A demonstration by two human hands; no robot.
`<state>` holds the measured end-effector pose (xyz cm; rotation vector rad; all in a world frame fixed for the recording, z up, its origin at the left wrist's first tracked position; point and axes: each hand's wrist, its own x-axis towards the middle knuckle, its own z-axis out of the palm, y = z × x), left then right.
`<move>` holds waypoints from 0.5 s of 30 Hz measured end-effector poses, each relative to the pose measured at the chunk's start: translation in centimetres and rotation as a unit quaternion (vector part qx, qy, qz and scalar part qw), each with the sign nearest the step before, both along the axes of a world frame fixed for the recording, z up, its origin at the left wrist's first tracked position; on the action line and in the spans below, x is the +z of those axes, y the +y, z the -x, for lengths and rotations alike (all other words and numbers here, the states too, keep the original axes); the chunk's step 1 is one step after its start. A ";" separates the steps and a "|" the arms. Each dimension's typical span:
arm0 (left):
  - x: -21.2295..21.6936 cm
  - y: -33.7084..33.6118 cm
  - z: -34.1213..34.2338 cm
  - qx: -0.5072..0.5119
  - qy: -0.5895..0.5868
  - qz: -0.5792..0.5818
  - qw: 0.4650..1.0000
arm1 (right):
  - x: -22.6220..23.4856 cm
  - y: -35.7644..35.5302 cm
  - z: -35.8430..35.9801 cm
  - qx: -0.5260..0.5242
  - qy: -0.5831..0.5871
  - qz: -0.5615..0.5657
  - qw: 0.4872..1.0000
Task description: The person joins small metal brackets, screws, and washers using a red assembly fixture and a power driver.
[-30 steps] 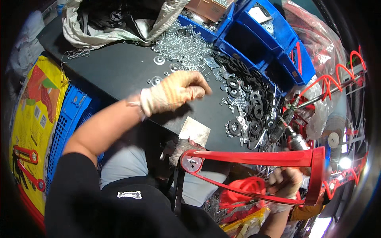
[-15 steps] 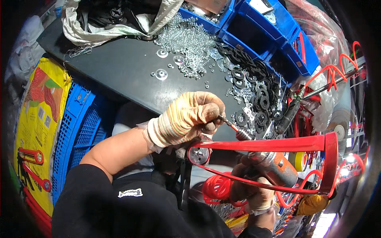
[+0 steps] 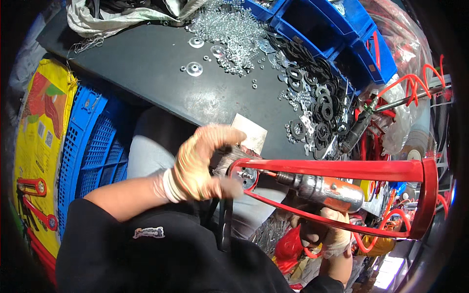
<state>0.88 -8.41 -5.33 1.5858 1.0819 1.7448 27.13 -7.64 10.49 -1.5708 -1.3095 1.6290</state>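
Note:
A long red metal frame point(image 3: 337, 168) stretches across the right, its rounded end holding a clear disc point(image 3: 244, 178). My gloved left hand point(image 3: 198, 161) is open beside that end, thumb and fingers apart and curved about it. Under the rounded end sits a grey metal block point(image 3: 227, 160), partly hidden. In my gloved right hand point(image 3: 337, 234) is an orange and silver power screwdriver point(image 3: 332, 193), seen between the frame's two red bars. Its bit points left and reaches the disc; whether it engages a fastener I cannot tell.
The dark tabletop point(image 3: 141, 73) carries a heap of small silver nuts point(image 3: 227, 29), loose clear discs point(image 3: 194, 69) and many black rings point(image 3: 322, 110). Blue bins point(image 3: 312, 24) stand behind. A white sack point(image 3: 93, 24), blue crate point(image 3: 88, 156) and coiled red hose point(image 3: 413, 90) flank the table.
My left hand has left the driver's bit and moved down-left, its fingers opening. The driver's bit has swung down to the frame's rounded end. A pale square plate now shows behind my left hand.

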 end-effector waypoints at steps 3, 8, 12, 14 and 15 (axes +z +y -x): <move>0.2 -0.3 -1.2 -0.017 0.066 -0.041 0.997 | -0.2 2.2 1.3 0.003 -0.010 0.008 1.000; 0.4 -0.3 -0.6 -0.040 0.170 -0.065 0.982 | 0.9 2.5 -2.8 0.015 -0.032 0.019 0.999; 0.6 0.0 -1.2 0.014 0.268 -0.140 0.953 | 1.7 0.9 -7.3 0.017 -0.046 0.025 0.998; 0.6 0.0 -0.7 0.035 0.269 -0.152 0.951 | 3.5 2.0 -12.2 0.022 -0.054 0.025 0.998; 0.8 -0.3 -0.3 0.043 0.273 -0.143 0.950 | 6.3 4.0 -22.8 0.033 -0.054 0.026 0.998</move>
